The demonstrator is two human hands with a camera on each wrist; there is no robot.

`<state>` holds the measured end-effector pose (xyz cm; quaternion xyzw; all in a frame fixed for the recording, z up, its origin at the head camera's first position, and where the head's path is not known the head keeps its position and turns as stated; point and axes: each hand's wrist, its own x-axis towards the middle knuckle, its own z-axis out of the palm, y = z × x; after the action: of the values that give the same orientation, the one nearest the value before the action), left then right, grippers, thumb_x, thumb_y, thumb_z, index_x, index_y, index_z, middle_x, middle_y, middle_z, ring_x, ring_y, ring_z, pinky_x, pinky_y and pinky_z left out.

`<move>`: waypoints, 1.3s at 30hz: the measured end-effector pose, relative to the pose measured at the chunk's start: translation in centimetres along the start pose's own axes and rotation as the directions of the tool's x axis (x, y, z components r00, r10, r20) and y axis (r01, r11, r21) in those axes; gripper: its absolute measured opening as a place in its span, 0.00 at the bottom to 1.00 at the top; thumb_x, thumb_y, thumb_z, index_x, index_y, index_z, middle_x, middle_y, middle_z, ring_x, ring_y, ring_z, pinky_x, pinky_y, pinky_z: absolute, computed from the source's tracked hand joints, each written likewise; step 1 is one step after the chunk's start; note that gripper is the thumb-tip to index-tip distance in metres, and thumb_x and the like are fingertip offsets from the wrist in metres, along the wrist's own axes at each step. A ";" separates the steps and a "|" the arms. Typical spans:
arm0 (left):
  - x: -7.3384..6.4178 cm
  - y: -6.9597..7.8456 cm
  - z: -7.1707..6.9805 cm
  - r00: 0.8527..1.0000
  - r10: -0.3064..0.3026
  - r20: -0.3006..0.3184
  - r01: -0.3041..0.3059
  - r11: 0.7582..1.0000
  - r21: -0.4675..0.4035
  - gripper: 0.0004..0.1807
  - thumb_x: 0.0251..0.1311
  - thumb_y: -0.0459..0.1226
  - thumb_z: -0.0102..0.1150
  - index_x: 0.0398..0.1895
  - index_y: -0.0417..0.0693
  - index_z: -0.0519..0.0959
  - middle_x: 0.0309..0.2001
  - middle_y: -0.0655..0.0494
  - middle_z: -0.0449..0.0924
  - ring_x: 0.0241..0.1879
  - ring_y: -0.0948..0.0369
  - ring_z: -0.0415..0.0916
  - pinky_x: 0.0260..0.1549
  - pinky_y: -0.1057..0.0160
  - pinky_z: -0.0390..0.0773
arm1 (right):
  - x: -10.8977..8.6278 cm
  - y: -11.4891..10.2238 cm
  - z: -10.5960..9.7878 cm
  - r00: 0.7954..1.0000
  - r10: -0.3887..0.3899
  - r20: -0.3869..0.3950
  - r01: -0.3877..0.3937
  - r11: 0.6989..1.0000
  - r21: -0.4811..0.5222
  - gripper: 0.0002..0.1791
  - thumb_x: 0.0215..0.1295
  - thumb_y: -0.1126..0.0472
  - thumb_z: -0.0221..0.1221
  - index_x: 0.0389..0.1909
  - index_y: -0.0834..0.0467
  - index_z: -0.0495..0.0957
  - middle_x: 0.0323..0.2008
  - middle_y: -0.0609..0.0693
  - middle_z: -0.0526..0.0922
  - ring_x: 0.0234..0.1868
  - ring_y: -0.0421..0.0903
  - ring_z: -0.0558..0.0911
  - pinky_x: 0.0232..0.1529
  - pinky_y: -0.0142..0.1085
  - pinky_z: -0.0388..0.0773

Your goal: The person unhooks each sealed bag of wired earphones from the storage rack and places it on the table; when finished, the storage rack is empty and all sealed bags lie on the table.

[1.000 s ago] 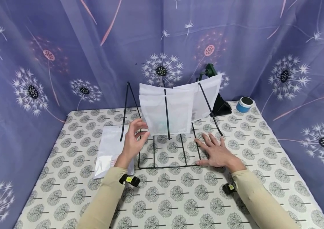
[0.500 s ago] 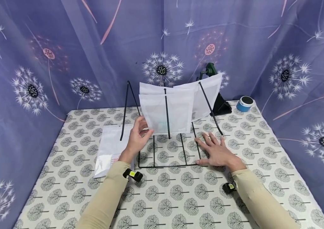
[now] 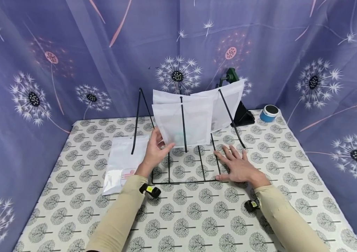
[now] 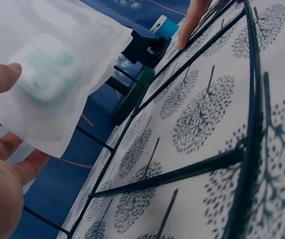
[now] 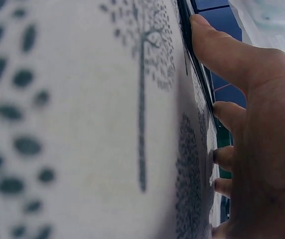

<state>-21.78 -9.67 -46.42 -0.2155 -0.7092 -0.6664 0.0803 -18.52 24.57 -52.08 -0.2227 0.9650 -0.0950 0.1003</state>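
Observation:
White zip pouches stand in a black wire rack (image 3: 169,166) in the head view. At the rack's middle, my left hand (image 3: 155,152) pinches the lower left corner of the front pouch (image 3: 167,120), thumb on its front and fingers behind. In the left wrist view this pouch (image 4: 53,124) shows a pale green-and-white item through its film. A second pouch (image 3: 165,95) is mostly hidden behind it, and another pouch (image 3: 228,101) leans at the rack's right. My right hand (image 3: 238,167) lies spread on the tablecloth, fingertips and thumb at the rack's right base wire.
Left of the rack, a white pouch with a pink-printed label (image 3: 118,154) lies flat, partly under the rack's left wire. Behind the right side stand a black and dark green stand (image 3: 244,117) and a blue round container (image 3: 268,114). Purple curtains (image 3: 118,52) enclose the table.
My left hand has moved a little right, and its thumb has come further across the front pouch's lower corner. My right hand has stayed in place.

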 end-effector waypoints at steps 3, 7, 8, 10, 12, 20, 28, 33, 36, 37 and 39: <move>0.0 -0.2 0.2 1.000 -0.020 -0.003 0.020 1.000 -0.001 0.39 0.53 0.22 0.64 0.67 0.34 0.56 0.56 0.28 0.72 0.52 0.35 0.75 0.51 0.42 0.80 | 0.0 -0.1 -0.1 1.000 -0.001 -0.007 0.001 1.000 0.004 0.57 0.51 0.19 0.50 0.78 0.43 0.46 0.78 0.59 0.40 0.77 0.64 0.37 0.67 0.73 0.31; 0.0 -0.2 0.5 0.999 -0.032 -0.010 0.033 0.999 0.029 0.40 0.53 0.24 0.66 0.68 0.33 0.56 0.55 0.28 0.70 0.52 0.35 0.75 0.51 0.45 0.81 | 0.0 -0.2 -0.1 1.000 -0.005 -0.013 0.005 1.000 0.005 0.57 0.52 0.20 0.51 0.78 0.43 0.46 0.78 0.59 0.40 0.77 0.64 0.37 0.67 0.73 0.30; 0.0 -0.1 0.5 0.999 -0.040 -0.013 0.040 0.998 0.037 0.40 0.53 0.24 0.66 0.68 0.33 0.57 0.55 0.28 0.69 0.53 0.35 0.74 0.51 0.46 0.81 | 0.0 -0.1 -0.1 1.000 -0.007 -0.014 0.007 1.000 0.005 0.57 0.52 0.20 0.52 0.78 0.43 0.45 0.78 0.60 0.40 0.77 0.64 0.37 0.67 0.73 0.30; 0.0 -0.1 0.7 0.998 -0.053 -0.017 0.054 0.998 0.042 0.37 0.53 0.24 0.66 0.66 0.31 0.58 0.54 0.28 0.69 0.52 0.36 0.74 0.51 0.48 0.82 | 0.1 -0.1 -0.1 1.000 -0.007 -0.014 0.007 1.000 -0.005 0.56 0.52 0.20 0.51 0.78 0.43 0.45 0.78 0.60 0.40 0.77 0.64 0.37 0.67 0.73 0.30; 0.0 0.0 0.8 0.997 -0.072 -0.019 0.072 0.996 0.042 0.35 0.54 0.24 0.65 0.64 0.30 0.60 0.54 0.29 0.70 0.53 0.36 0.74 0.51 0.51 0.82 | 0.1 0.0 0.0 1.000 -0.009 -0.018 0.009 1.000 -0.010 0.57 0.52 0.20 0.51 0.78 0.43 0.45 0.78 0.60 0.40 0.77 0.65 0.37 0.67 0.74 0.31; -0.1 0.0 0.8 0.998 -0.057 -0.018 0.057 0.998 0.036 0.27 0.55 0.24 0.64 0.57 0.27 0.67 0.51 0.29 0.74 0.50 0.37 0.77 0.49 0.56 0.84 | 0.1 0.0 0.0 1.000 -0.010 -0.017 0.010 1.000 -0.009 0.57 0.51 0.19 0.51 0.78 0.43 0.46 0.78 0.60 0.39 0.77 0.65 0.37 0.67 0.73 0.28; -0.3 -0.1 0.8 0.999 -0.053 -0.007 0.053 0.998 0.035 0.25 0.56 0.24 0.64 0.56 0.24 0.68 0.51 0.26 0.75 0.49 0.35 0.77 0.45 0.60 0.85 | 0.1 0.0 0.0 1.000 -0.006 -0.002 0.006 1.000 -0.011 0.58 0.50 0.18 0.49 0.78 0.43 0.45 0.78 0.60 0.39 0.77 0.64 0.36 0.67 0.73 0.29; -0.5 0.1 0.8 0.999 -0.052 -0.002 0.052 0.997 0.059 0.24 0.56 0.24 0.64 0.55 0.25 0.68 0.50 0.27 0.75 0.48 0.37 0.78 0.43 0.60 0.85 | 0.1 0.0 0.0 1.000 -0.012 -0.009 0.012 1.000 0.001 0.57 0.51 0.19 0.51 0.78 0.43 0.46 0.78 0.60 0.39 0.77 0.65 0.36 0.66 0.74 0.28; -0.6 0.3 0.8 0.999 -0.042 0.000 0.042 0.997 0.069 0.23 0.56 0.24 0.63 0.54 0.25 0.69 0.48 0.27 0.76 0.46 0.37 0.78 0.42 0.60 0.86 | 0.0 0.0 0.0 1.000 -0.012 -0.008 0.012 1.000 0.006 0.57 0.51 0.20 0.51 0.78 0.43 0.46 0.78 0.60 0.39 0.77 0.65 0.36 0.66 0.74 0.27; -0.7 0.4 0.8 0.999 -0.036 0.002 0.036 0.996 0.077 0.23 0.55 0.23 0.63 0.54 0.24 0.69 0.48 0.27 0.76 0.46 0.37 0.79 0.41 0.60 0.86 | 0.0 0.0 0.0 1.000 -0.012 -0.008 0.012 1.000 0.006 0.57 0.51 0.20 0.51 0.78 0.43 0.46 0.78 0.60 0.39 0.77 0.65 0.36 0.66 0.74 0.27; -0.8 0.6 0.8 1.000 -0.029 0.003 0.028 0.996 0.080 0.23 0.55 0.23 0.64 0.53 0.24 0.69 0.48 0.27 0.76 0.46 0.36 0.79 0.41 0.59 0.86 | -0.1 0.0 0.0 1.000 -0.010 -0.005 0.010 1.000 0.005 0.57 0.51 0.20 0.51 0.78 0.43 0.46 0.78 0.60 0.38 0.77 0.65 0.36 0.66 0.73 0.27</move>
<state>-20.73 -8.99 -46.30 -0.2036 -0.7386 -0.6380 0.0778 -18.46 24.57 -52.07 -0.2270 0.9639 -0.0986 0.0980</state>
